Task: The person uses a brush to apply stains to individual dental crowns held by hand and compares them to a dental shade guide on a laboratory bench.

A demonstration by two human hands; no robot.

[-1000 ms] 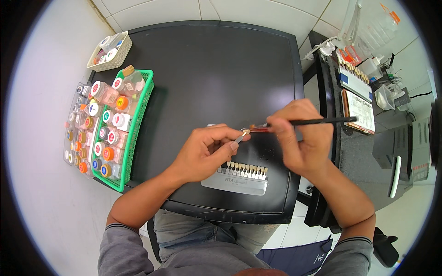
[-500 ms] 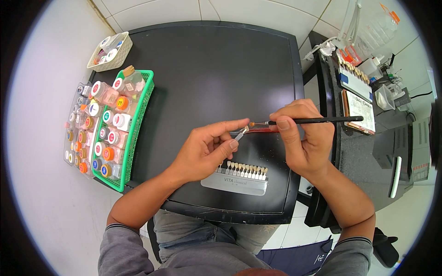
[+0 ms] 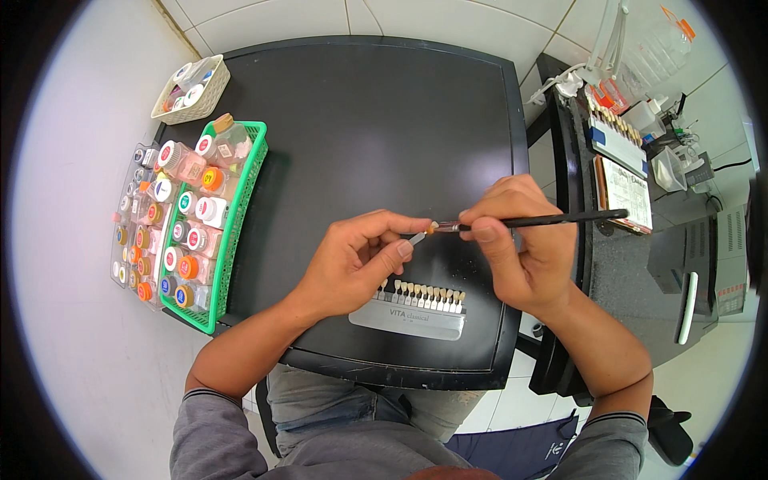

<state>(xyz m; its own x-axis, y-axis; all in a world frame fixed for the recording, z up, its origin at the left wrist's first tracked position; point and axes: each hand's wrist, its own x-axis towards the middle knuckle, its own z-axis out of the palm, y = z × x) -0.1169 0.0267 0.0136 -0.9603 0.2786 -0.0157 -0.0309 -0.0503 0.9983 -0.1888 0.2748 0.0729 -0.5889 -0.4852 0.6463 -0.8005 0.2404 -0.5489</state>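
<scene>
Between the thumb and fingers of my left hand (image 3: 348, 264) is a shade tab (image 3: 418, 238), a slim greyish stem with a small tooth-coloured tip. My right hand (image 3: 528, 260) grips a fine brush (image 3: 560, 218) like a pen, its long black handle pointing right. The brush's bristles meet the tab's tip just past my left index finger; whether they press on it is too small to tell. Below both hands, a silver tooth shade guide (image 3: 408, 320) lies on the black table (image 3: 368, 144) with a row of tooth-coloured tabs along its far edge.
At the left stands a green basket (image 3: 258, 172) packed with capped jars, beside a clear box of small bottles (image 3: 128, 224). A cream basket (image 3: 212, 96) sits at the far left corner. On the right, a dark side counter (image 3: 616, 280) carries a notebook (image 3: 624, 192) and another shade guide (image 3: 616, 144).
My right hand has moved slightly left and its brush has tilted, the bristle end now lower and at the tab's tip. My left hand has barely moved.
</scene>
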